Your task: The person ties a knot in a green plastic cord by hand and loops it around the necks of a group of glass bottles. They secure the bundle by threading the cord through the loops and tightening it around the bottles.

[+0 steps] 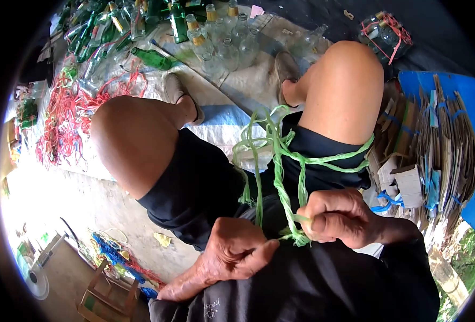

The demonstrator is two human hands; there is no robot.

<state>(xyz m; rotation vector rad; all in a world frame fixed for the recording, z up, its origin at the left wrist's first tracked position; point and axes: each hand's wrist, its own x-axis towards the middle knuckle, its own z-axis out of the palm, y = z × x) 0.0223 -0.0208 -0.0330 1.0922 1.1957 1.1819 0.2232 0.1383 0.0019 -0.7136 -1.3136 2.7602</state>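
Observation:
Green plastic twine [277,185] hangs in loose, tangled strands over my lap, and part of it runs across my right thigh. My right hand [336,217] is closed, pinching a strand between thumb and finger. Just below those fingertips, a frayed green knot [299,237] lies against my dark shirt. To the left, my left hand [237,249] is closed too, thumb against the curled forefinger. A short strand reaches from the knot to its fingertips. The inside of both fists is hidden.
Green and clear glass bottles [227,51] stand and lie beyond my feet. A tied bottle bundle [386,36] is at the upper right. Red twine [60,129] lies piled at left. Stacked flattened cardboard [449,145] is at right. A wooden stool [106,295] and fan [36,276] are lower left.

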